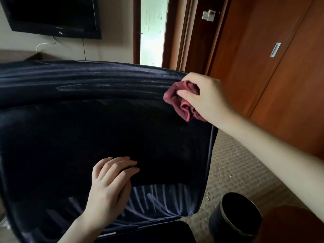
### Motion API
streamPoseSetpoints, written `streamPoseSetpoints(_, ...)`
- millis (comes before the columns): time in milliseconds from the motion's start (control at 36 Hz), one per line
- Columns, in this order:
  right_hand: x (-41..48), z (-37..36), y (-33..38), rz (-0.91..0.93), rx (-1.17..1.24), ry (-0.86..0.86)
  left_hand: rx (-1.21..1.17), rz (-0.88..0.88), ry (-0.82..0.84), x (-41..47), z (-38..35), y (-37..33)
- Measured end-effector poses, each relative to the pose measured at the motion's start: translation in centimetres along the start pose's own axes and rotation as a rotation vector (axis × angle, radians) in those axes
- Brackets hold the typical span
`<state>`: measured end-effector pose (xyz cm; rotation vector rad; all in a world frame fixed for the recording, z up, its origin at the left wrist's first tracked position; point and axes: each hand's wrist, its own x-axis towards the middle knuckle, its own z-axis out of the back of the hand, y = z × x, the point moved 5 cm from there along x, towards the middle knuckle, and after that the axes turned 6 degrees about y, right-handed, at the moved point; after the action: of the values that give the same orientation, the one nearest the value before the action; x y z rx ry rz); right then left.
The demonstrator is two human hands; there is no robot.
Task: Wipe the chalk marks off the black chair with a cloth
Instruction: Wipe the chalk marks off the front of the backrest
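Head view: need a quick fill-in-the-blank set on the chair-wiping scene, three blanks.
1. The right hand grips a crumpled dark red ____ at the upper right edge of the black chair.
2. The left hand rests on the chair and holds ____.
3. A round black bin stands on the carpet to the chair's ____.

Missing words: cloth; nothing; right.
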<state>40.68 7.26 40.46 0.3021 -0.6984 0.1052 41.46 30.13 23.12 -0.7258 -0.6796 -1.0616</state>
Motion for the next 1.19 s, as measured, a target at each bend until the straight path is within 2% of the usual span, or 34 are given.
streamPoseSetpoints(83,0.6,-0.6,-0.2,-0.129,0.210,0.086,0.008,0.004,-0.004,0.1,0.1,0.3)
streamPoseSetpoints(139,0.7,-1.1,0.2,-0.132,0.208,0.083,0.011,0.006,-0.001,0.2,0.1,0.4)
streamPoseSetpoints(222,0.5,-1.8,1.3,-0.034,0.026,0.012,0.008,0.003,0.001,0.3,0.0,0.5)
streamPoseSetpoints(278,0.1,-2.1,2.3,0.097,-0.160,-0.069,0.014,0.002,0.004,0.4,0.0,0.6)
streamPoseSetpoints(361,-0.5,-3.0,2.9,0.237,-0.387,-0.089,0.018,0.006,0.001,0.5,0.0,0.8)
streamPoseSetpoints(500,-1.4,-3.0,2.7,0.288,-0.395,-0.081,0.027,-0.009,0.009,0.6,0.1,0.8)
streamPoseSetpoints(611,-2.7,-3.9,2.8,0.240,-0.461,0.042,0.028,-0.022,0.001,1.0,0.3,0.5)
streamPoseSetpoints(750,-1.7,-3.6,3.8,0.258,-0.262,0.064,0.028,-0.045,-0.007,1.9,0.4,0.0)
streamPoseSetpoints(944,0.5,-8.0,12.8,0.438,-0.030,-0.005,0.020,-0.074,-0.013,2.1,1.0,-0.9)
streamPoseSetpoints(1056,1.5,-10.7,14.6,0.507,-0.077,0.000,0.043,-0.055,-0.005,1.6,1.6,-0.3)
streamPoseSetpoints(1194,1.1,-9.3,11.7,0.508,-0.165,-0.035,0.085,-0.017,0.009,2.2,1.6,0.6)
